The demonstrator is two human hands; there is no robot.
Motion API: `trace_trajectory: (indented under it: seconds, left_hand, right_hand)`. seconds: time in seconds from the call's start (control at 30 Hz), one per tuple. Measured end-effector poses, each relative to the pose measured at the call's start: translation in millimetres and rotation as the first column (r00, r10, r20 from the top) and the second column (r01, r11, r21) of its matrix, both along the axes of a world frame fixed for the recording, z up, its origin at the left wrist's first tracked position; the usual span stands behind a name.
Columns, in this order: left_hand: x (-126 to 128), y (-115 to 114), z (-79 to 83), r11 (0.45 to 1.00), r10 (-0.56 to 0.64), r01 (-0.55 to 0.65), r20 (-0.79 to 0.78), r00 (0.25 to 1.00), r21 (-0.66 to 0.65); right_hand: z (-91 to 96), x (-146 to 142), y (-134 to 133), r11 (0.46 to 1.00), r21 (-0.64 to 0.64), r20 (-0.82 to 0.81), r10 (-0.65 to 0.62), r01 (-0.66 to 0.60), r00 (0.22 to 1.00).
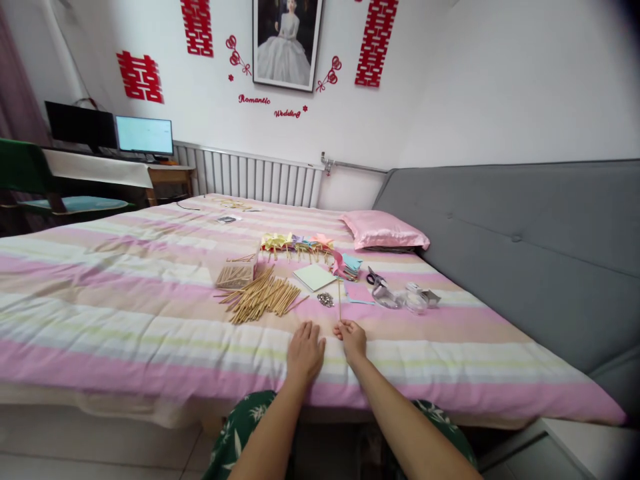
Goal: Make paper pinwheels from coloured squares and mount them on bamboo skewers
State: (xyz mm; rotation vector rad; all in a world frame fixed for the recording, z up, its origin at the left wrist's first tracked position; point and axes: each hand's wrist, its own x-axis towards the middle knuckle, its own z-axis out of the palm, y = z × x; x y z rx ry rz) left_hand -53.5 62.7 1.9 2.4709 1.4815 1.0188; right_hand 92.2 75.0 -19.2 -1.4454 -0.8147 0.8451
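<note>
My right hand [351,338] rests near the front edge of the striped bed [125,293], fingers pinched on the lower end of a thin wooden stick [339,300] that stands upright. At the stick's top is a pink paper pinwheel [338,262]. Beside it, my left hand [305,352] lies flat on the bedspread, fingers together and stretched out, holding nothing. A loose pile of wooden sticks [263,297] lies just beyond my left hand, and a small heap of metal pins [325,299] sits close to the stick.
Behind are a row of finished paper pinwheels [295,244], a box of sticks [236,274], a pale paper square [315,277], coloured paper [353,263], scissors [374,277] and clear plastic bags [405,298]. A pink pillow [384,231] and grey headboard [525,240] lie right.
</note>
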Motion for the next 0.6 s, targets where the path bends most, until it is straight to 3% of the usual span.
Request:
trace_trajectory:
  seconds: [0.3,0.6]
  left_hand:
    - [3.7,-2.9,-1.4,0.996,0.022,-0.014,-0.083,0.996,0.09]
    - [8.7,-0.5,-2.1,0.992,0.053,-0.041,-0.096,0.994,0.123]
  right_hand:
    - [-1.6,1.8,8.4,0.999,-0.042,0.038,0.003,-0.001,0.999]
    - [9.6,0.3,9.3,0.996,-0.07,0.111,-0.04,0.048,0.993]
